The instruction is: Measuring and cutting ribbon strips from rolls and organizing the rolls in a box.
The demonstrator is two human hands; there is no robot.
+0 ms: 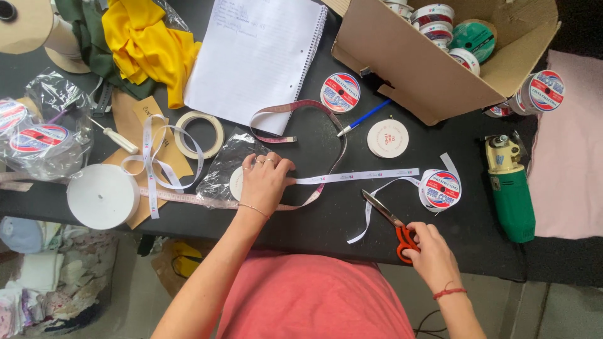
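My left hand lies flat on the black table, pressing down the end of a white printed ribbon. The ribbon runs right to a ribbon roll with a red and blue label. A pink measuring tape loops under and around my left hand. My right hand grips orange-handled scissors near the table's front edge. Their blades point up and left and are slightly apart, close to a loose ribbon tail.
A cardboard box of ribbon rolls stands at the back right. Also there are a spiral notebook, blue pen, masking tape ring, large white roll, bagged rolls, yellow cloth, green tool and pink fabric.
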